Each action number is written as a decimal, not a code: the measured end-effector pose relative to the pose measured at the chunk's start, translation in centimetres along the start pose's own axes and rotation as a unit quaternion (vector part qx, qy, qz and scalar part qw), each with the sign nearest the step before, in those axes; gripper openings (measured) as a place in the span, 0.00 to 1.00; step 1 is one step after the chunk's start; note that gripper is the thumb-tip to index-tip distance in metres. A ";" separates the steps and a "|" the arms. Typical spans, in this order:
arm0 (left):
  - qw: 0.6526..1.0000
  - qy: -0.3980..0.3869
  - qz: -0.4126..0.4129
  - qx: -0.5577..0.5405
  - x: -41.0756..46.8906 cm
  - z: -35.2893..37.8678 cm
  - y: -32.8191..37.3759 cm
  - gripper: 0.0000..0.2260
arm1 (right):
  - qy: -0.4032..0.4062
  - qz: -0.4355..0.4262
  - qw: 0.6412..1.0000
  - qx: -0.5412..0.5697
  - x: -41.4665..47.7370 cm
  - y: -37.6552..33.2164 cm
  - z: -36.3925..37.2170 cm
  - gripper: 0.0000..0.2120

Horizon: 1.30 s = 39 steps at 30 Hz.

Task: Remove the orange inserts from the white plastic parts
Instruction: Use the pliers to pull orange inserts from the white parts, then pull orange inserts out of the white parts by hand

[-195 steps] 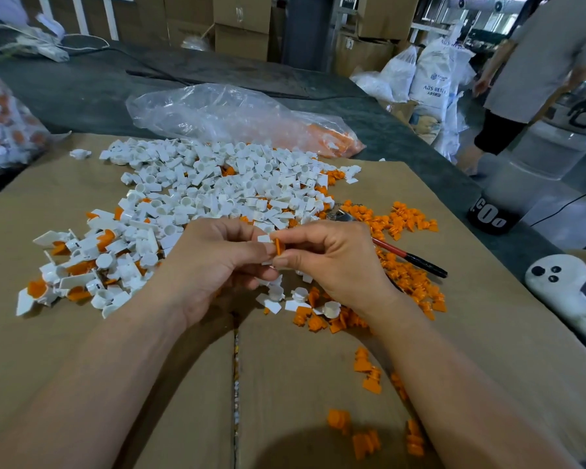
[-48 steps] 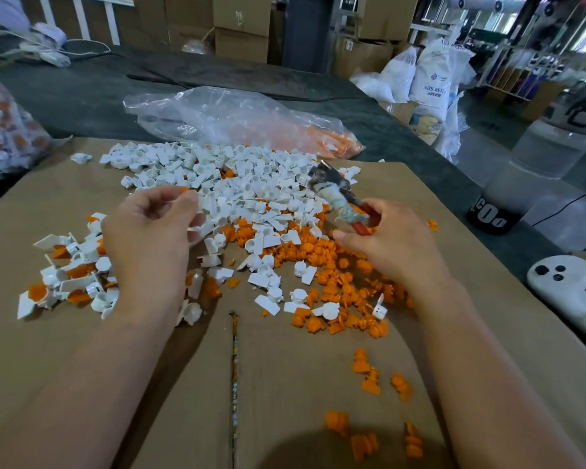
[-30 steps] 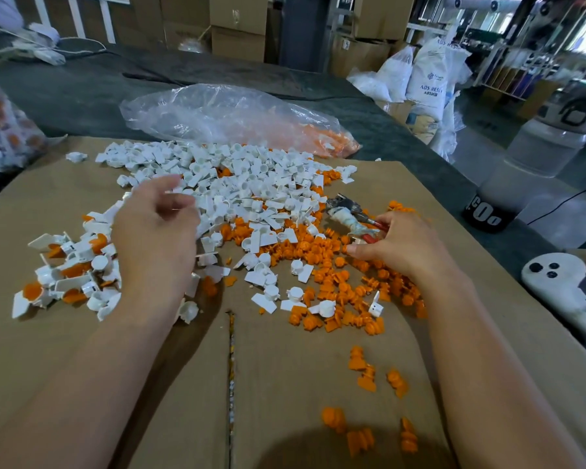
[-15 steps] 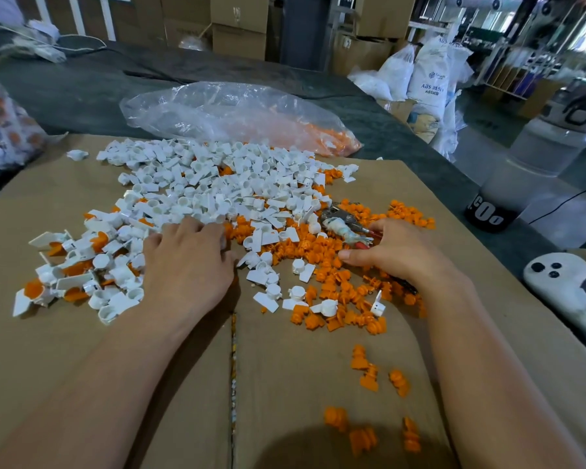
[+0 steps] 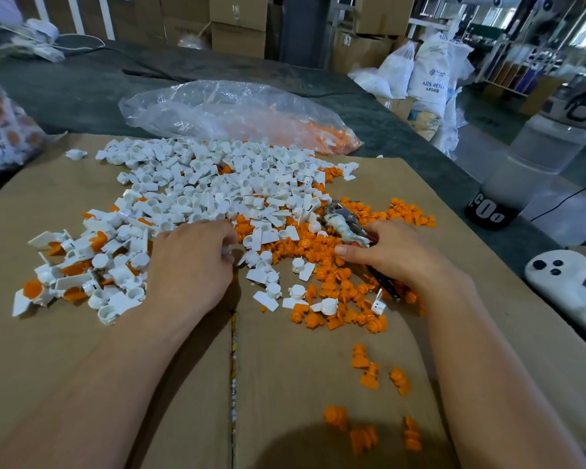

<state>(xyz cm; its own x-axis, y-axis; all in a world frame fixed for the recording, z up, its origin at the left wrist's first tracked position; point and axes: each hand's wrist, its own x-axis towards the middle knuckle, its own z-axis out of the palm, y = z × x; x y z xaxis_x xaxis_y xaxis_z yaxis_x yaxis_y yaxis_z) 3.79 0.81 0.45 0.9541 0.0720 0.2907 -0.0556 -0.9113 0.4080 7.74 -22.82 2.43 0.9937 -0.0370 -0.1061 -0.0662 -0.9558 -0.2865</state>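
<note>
Brown cardboard (image 5: 65,350) covers the surface (image 5: 82,93), strewn with small white plastic parts (image 5: 197,184) and loose orange inserts (image 5: 322,252). Left hand (image 5: 190,269) curls over the pile's near edge, its hold hidden; right hand (image 5: 396,255) grips a red-handled metal tool (image 5: 344,228). Parts look light, stiff and slippery, best pinched by the flat tab.

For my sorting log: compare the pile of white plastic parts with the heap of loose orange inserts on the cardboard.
The pile of white plastic cup-and-tab parts spreads wider than the heap of small orange inserts. The white pile lies farther back and left, by the left hand; the orange heap lies right, by the right hand. Both lie loose on the brown cardboard sheet.
</note>
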 end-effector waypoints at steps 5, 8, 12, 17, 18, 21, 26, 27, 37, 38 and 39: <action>0.997 0.061 0.014 -0.041 -0.1 -0.2 0.0 0.07 | 0.006 -0.002 1.000 0.006 -0.2 0.1 -0.1 0.31; 0.987 0.105 0.007 -0.122 -0.2 -0.5 0.3 0.07 | 0.009 -0.002 1.000 0.009 -0.3 0.0 -0.2 0.33; 0.948 0.091 -0.009 -0.305 -0.6 -1.0 1.2 0.04 | 0.117 -0.062 0.990 0.041 -1.1 -1.1 -0.6 0.27; 0.915 0.039 -0.021 -0.402 -0.7 -1.1 1.8 0.08 | 0.148 -0.228 0.955 0.115 -2.7 -4.2 0.1 0.13; 0.906 0.034 -0.028 -0.420 -0.7 -1.1 1.9 0.08 | 0.125 -0.245 0.957 0.098 -2.8 -4.5 0.5 0.13; 0.885 0.027 -0.047 -0.462 -0.6 -1.1 1.7 0.08 | 0.083 -0.265 0.960 0.044 -2.5 -5.1 1.4 0.14; 0.854 0.012 -0.074 -0.515 -0.7 -1.1 1.9 0.07 | 0.063 -0.267 0.962 0.001 -2.2 -5.6 2.1 0.18; 0.850 0.010 -0.077 -0.520 -0.7 -1.1 2.0 0.06 | 0.059 -0.262 0.963 -0.017 -2.2 -5.8 2.3 0.18; 0.832 -0.030 -0.110 -0.543 -0.4 -1.4 2.4 0.09 | 0.061 -0.243 0.968 -0.016 -1.9 -6.2 2.7 0.07; 0.831 -0.034 -0.112 -0.544 -0.5 -1.4 2.3 0.09 | 0.061 -0.247 0.967 -0.013 -1.9 -6.2 2.7 0.07; 0.829 -0.038 -0.114 -0.546 -0.5 -1.4 2.3 0.09 | 0.063 -0.252 0.966 -0.006 -1.9 -6.1 2.7 0.08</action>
<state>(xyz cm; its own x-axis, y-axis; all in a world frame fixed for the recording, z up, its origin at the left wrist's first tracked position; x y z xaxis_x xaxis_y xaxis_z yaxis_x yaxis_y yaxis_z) 2.75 -0.76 2.46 0.9899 0.1288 0.0593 -0.0645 0.0362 0.9973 6.01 -16.08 1.79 0.9030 0.3985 0.1605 0.4282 -0.8652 -0.2610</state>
